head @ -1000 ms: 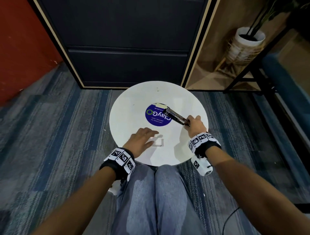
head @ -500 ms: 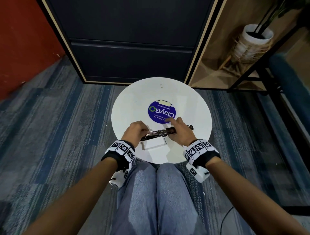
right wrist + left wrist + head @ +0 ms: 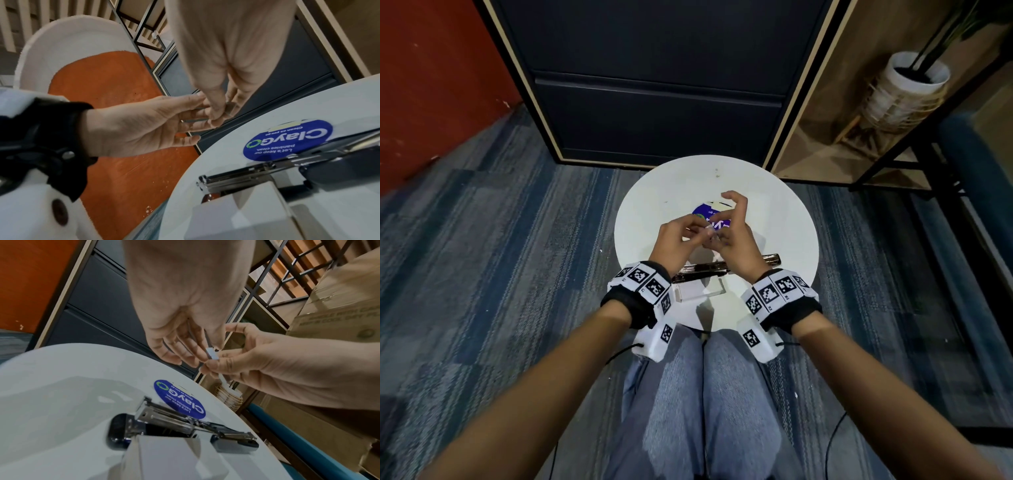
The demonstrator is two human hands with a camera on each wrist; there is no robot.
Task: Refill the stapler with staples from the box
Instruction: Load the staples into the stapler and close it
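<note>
Both hands are raised over the round white table (image 3: 650,212) and meet at a short silvery staple strip (image 3: 211,353). My left hand (image 3: 679,236) pinches it with thumb and fingertips, and my right hand (image 3: 734,236) pinches its other end. The stapler (image 3: 702,273) lies open flat on the table below my wrists, its metal channel (image 3: 164,416) facing up. The white staple box (image 3: 700,291) sits just nearer the front edge, touching the stapler in the wrist views. In the head view the strip is mostly hidden by fingers.
A blue round sticker (image 3: 719,224) marks the table's middle. A dark cabinet (image 3: 654,85) stands behind the table. A wire shelf with a white plant pot (image 3: 907,89) is at the right. My knees are under the front edge.
Both hands have let go of the stapler, which now lies open on the table. They have risen and come together over the sticker, pinching a staple strip.
</note>
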